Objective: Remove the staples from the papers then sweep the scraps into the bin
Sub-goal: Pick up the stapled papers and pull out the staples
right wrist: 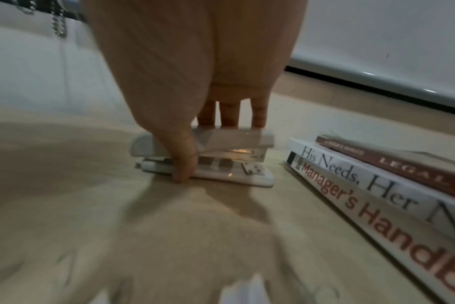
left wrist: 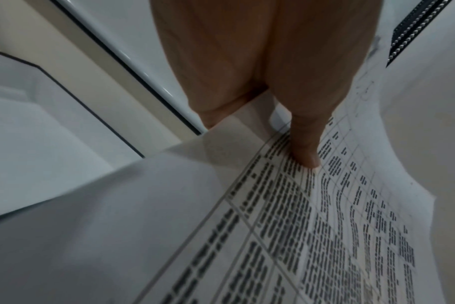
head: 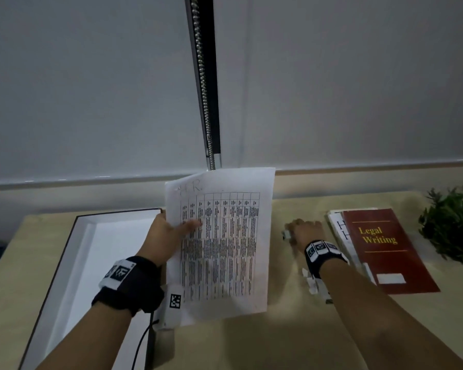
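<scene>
**A:** What is each of the hands doing?

**B:** The left hand holds up a printed sheet of papers, thumb pressed on the front at about nine o'clock of the page, fingers behind. The right hand curls around a white stapler standing on the tabletop, thumb on the near side, fingers over the far side.

**A:** Where is everything else?

**B:** An open white box with dark edges lies at nine o'clock of the papers. A stack of books, red "Legal Writing" on top, sits at three o'clock, just beside the stapler. A green plant is further out at three o'clock.
</scene>
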The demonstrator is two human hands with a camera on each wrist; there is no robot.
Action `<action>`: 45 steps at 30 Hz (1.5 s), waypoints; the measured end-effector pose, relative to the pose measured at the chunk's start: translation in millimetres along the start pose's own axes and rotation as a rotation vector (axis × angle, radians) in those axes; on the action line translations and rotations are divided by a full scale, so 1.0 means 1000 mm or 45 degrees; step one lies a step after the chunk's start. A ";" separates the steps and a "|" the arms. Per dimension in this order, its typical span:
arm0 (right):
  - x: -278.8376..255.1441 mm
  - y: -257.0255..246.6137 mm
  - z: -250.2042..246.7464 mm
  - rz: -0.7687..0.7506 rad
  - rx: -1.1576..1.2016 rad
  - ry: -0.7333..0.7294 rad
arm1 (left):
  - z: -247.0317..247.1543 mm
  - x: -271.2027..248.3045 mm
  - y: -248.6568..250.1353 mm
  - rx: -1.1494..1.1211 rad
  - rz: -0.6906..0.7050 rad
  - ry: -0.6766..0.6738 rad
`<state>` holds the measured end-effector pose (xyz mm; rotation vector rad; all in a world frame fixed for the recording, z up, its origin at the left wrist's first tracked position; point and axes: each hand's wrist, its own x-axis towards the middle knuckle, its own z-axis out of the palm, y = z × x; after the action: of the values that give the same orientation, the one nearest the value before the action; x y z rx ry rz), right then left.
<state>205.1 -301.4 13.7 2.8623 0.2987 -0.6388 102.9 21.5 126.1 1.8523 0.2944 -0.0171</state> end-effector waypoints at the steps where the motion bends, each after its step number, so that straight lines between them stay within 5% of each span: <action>1: 0.004 0.004 0.000 -0.008 0.043 0.001 | -0.001 0.000 -0.002 0.005 0.003 -0.010; 4: -0.001 0.013 -0.018 0.090 0.445 0.152 | -0.003 -0.003 -0.004 -0.023 -0.019 -0.029; 8: -0.022 0.021 -0.090 0.171 1.414 0.714 | 0.000 -0.010 0.005 -0.104 -0.011 -0.031; 14: -0.077 0.001 -0.220 -0.039 2.088 1.266 | 0.007 -0.018 0.014 -0.128 -0.016 -0.011; 18: -0.091 -0.021 -0.251 -0.100 2.050 1.334 | 0.012 -0.023 0.023 -0.144 -0.038 -0.038; 25: -0.095 -0.036 -0.242 0.019 1.690 1.112 | 0.018 -0.029 0.030 -0.057 -0.033 -0.049; 33: -0.090 -0.039 -0.238 0.218 1.743 1.146 | 0.022 -0.036 0.034 0.010 0.007 -0.081; 45: -0.056 -0.045 -0.215 0.148 1.777 1.109 | 0.018 -0.024 0.023 0.027 -0.057 -0.111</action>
<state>230.9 -217.3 222.8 4.2238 -0.4096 0.8960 86.9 -6.5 146.7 1.8599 0.2762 -0.1320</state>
